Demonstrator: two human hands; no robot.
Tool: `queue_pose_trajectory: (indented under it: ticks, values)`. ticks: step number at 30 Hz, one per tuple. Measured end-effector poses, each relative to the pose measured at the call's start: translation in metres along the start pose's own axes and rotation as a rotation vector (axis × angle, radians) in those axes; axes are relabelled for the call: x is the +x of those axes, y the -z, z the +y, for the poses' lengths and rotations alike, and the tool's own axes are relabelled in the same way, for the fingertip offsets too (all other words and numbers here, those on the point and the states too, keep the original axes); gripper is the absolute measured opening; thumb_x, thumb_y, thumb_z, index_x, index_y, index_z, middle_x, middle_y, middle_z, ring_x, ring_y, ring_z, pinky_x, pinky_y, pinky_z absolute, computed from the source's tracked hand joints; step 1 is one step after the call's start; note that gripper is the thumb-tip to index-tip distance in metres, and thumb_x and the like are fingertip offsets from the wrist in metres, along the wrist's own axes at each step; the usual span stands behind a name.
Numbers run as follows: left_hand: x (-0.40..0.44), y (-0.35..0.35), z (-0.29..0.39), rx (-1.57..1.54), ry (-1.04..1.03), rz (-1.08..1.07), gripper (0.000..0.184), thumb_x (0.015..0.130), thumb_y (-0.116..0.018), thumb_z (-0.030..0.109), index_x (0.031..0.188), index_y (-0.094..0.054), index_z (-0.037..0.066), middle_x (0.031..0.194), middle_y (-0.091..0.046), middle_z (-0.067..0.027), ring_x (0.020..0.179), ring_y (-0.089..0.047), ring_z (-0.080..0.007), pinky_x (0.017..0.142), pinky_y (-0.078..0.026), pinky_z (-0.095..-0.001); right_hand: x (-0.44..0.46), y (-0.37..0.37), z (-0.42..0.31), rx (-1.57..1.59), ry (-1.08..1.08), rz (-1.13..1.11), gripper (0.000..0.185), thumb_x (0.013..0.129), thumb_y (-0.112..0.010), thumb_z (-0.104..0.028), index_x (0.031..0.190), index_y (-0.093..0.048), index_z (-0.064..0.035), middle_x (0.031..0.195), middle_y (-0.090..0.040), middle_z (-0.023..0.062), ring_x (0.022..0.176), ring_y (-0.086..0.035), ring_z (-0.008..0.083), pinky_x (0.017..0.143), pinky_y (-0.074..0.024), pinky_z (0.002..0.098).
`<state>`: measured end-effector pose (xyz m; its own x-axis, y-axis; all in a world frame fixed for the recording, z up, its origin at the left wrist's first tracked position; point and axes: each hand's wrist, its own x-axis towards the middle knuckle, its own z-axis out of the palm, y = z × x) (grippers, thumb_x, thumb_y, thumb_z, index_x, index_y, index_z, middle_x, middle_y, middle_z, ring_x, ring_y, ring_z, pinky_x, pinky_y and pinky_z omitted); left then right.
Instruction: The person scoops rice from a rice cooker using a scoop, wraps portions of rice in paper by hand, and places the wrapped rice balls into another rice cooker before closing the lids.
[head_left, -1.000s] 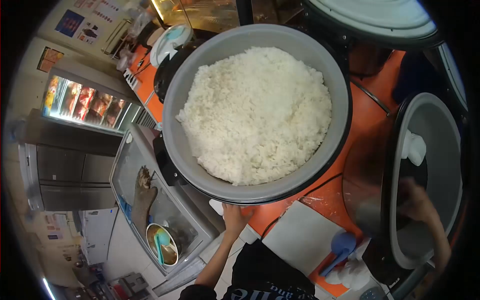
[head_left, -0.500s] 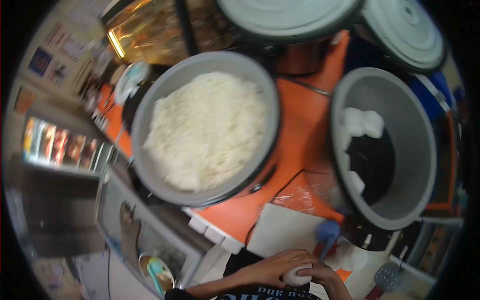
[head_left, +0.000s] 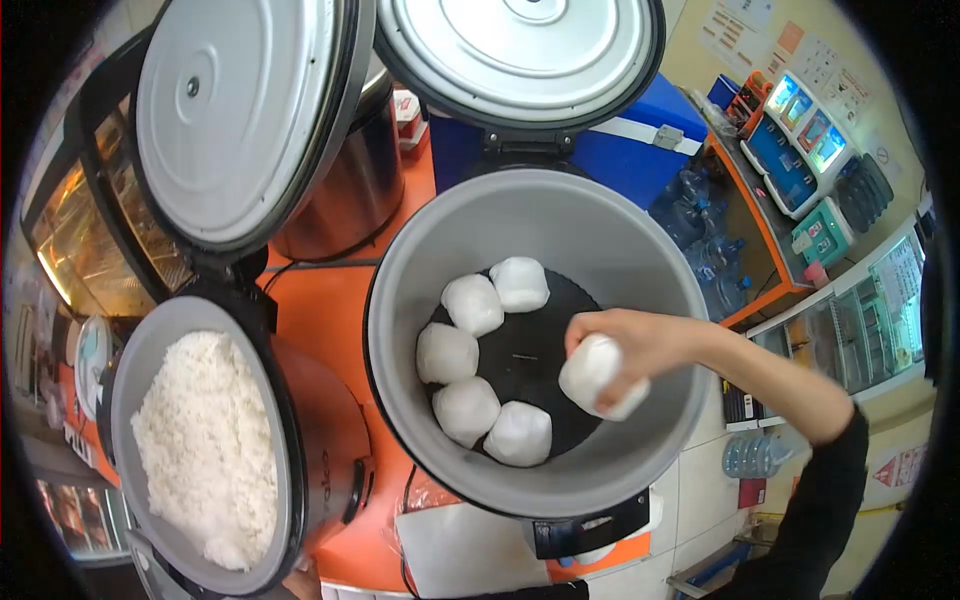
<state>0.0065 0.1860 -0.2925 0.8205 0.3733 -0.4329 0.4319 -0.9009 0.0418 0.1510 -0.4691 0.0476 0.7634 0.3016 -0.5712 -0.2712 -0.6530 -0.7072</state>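
Note:
My right hand (head_left: 635, 350) reaches into the grey pot (head_left: 540, 215) and grips a white wrapped bundle (head_left: 592, 372), held over the pot's right side. Several similar white bundles (head_left: 447, 353) lie in a curve along the left of the pot's dark bottom. To the left, a second grey pot (head_left: 128, 400) holds a heap of white rice (head_left: 208, 440). Part of my left hand (head_left: 303, 582) shows at the bottom edge, below the rice pot; its fingers are mostly hidden.
Two raised round lids (head_left: 235, 110) stand behind the pots on the orange table (head_left: 318, 315). A white board (head_left: 470, 550) lies in front. Behind are a blue cooler box (head_left: 640, 145) and water bottles (head_left: 715, 265); a glass-door fridge (head_left: 850, 325) stands right.
The view has swung right to the pot with the bundles. My hands, together around a white bundle half a second earlier, are now apart, and my right hand has carried a bundle into the pot.

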Motion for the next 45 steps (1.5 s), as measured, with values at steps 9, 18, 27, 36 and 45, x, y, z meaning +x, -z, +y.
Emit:
queue_pose_trajectory:
  ticks: [9,18,27,36,45]
  values:
    - [-0.075,0.078,0.158,-0.448,-0.381,-0.097,0.066,0.062,-0.075,0.012,0.120,-0.043,0.005,0.117,-0.044,-0.0219,0.105,-0.047,-0.0385,0.089,-0.038,-0.0441,0.105,-0.043,0.119,0.058,-0.409,-0.525,0.057,0.064,-0.064,-0.017,0.117,-0.041,-0.0086,0.102,-0.054,0.0149,0.091,-0.057,0.0259,0.070,-0.0486,0.0366]
    - [-0.190,0.229,0.264,-0.717,-1.192,-0.520,0.057,0.062,-0.073,0.010,0.114,-0.048,0.005,0.105,-0.053,-0.0172,0.098,-0.050,-0.0369,0.087,-0.039,-0.0412,0.049,-0.036,0.017,-0.785,-0.208,0.015,0.037,0.085,-0.054,-0.019,0.119,-0.049,-0.0063,0.097,-0.063,0.0178,0.074,-0.065,0.0267,0.070,-0.0529,0.0392]
    - [-0.218,0.300,0.401,-0.719,-1.716,0.632,0.093,0.049,-0.087,0.018,0.126,-0.036,0.009,0.124,-0.037,-0.0213,0.113,-0.044,-0.0318,0.089,-0.039,-0.0415,-0.069,-0.021,-0.119,0.025,0.283,-0.006,0.063,0.060,-0.080,-0.026,0.109,-0.048,-0.0047,0.099,-0.059,0.0113,0.091,-0.058,0.0213,0.081,-0.0470,0.0313]
    - [-0.196,0.170,0.311,-1.009,-1.113,0.680,0.057,0.067,-0.072,0.010,0.117,-0.044,0.007,0.105,-0.051,-0.0174,0.099,-0.051,-0.0347,0.084,-0.041,-0.0430,0.096,0.030,0.093,-0.277,-0.430,-0.273,0.068,0.050,-0.073,-0.016,0.113,-0.048,-0.0085,0.098,-0.055,0.0130,0.091,-0.055,0.0253,0.075,-0.0444,0.0355]
    - [-0.193,0.063,0.227,-0.842,-0.661,0.087,0.052,0.068,-0.069,0.005,0.114,-0.044,0.003,0.118,-0.041,-0.0167,0.106,-0.044,-0.0302,0.092,-0.037,-0.0371,0.114,-0.002,0.104,-0.744,-0.135,-0.452,0.045,0.068,-0.054,0.000,0.109,-0.059,-0.0166,0.108,-0.060,0.0094,0.096,-0.059,0.0303,0.080,-0.0488,0.0377]
